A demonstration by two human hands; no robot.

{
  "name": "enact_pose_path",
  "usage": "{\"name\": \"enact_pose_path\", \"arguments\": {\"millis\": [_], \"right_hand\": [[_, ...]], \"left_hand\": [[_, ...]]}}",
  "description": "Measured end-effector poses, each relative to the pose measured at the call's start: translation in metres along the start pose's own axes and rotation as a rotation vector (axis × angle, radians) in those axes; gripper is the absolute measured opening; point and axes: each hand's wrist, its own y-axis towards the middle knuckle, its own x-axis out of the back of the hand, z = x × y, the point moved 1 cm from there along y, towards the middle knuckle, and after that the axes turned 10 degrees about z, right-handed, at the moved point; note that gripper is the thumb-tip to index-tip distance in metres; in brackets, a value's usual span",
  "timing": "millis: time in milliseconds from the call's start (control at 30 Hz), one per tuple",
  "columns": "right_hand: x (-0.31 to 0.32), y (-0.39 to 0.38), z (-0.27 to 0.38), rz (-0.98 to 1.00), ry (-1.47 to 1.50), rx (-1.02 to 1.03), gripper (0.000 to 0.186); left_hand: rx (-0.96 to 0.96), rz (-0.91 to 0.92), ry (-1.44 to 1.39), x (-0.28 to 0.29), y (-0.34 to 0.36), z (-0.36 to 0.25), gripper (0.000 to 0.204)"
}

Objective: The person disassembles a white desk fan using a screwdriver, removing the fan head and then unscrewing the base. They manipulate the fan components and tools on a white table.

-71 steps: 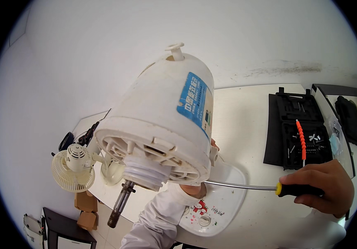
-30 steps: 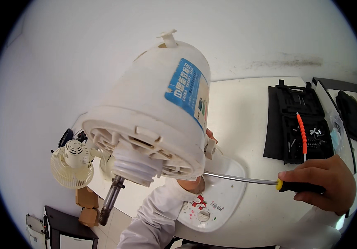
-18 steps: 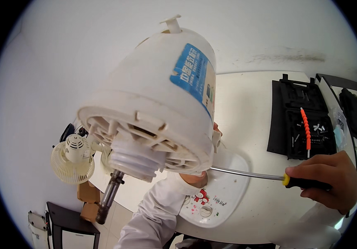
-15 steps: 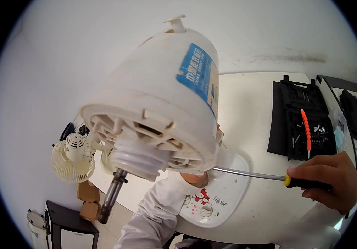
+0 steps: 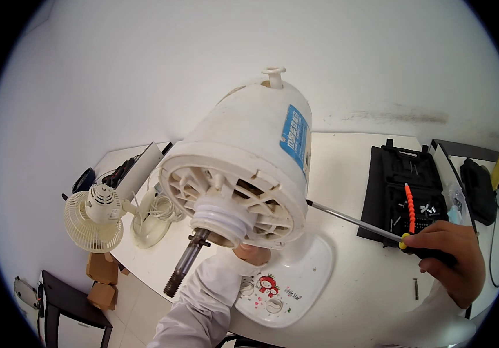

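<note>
White plastic housing (image 5: 243, 127) hangs raised above the table (image 5: 354, 296), tilted with its ribbed end and threaded metal shaft (image 5: 187, 264) pointing down and toward the lower left. Compared with the preceding views, it sits lower and looks smaller, and it has turned so that its blue label (image 5: 296, 139) now shows only near the right edge; some of this shift may come from head movement. The left hand (image 5: 253, 254) supports it from beneath near the rim; most of those fingers are hidden, but the hold appears maintained. The right hand (image 5: 455, 255) is closed around the handle of the screwdriver (image 5: 356, 221), whose metal blade, close to level half a second ago, now slopes up toward the housing's side. Its tip is concealed, so contact cannot be confirmed. Assessment: this reads as a change of working angle, with neither part released. Also newly exposed is a slim metal piece (image 5: 416, 289), apparently a screw, lying loose near the right wrist. The white tray (image 5: 313, 284) lies below the housing.
</note>
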Motion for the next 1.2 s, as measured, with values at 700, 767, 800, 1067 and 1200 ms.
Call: {"name": "enact_pose_path", "arguments": {"millis": [700, 767, 800, 1067, 1200], "right_hand": [[-0.001, -0.001, 0.003, 0.147, -0.020, 0.041, 0.043], [-0.001, 0.000, 0.001, 0.143, -0.008, 0.046, 0.044], [0.000, -0.001, 0.002, 0.136, -0.016, 0.029, 0.044], [-0.001, 0.009, 0.000, 0.099, -0.006, -0.026, 0.039], [-0.016, -0.014, 0.005, -0.119, 0.077, -0.165, 0.038]], "left_hand": [[0.259, -0.009, -0.103, -0.006, -0.011, -0.032, 0.113], [0.257, 0.002, -0.084, -0.003, -0.012, -0.033, 0.107], [0.249, 0.011, -0.096, -0.006, -0.013, -0.027, 0.105], [0.202, 0.051, 0.079, 0.010, -0.031, -0.016, 0.088], [-0.087, 0.292, 0.710, 0.004, -0.035, 0.000, 0.082]]}}
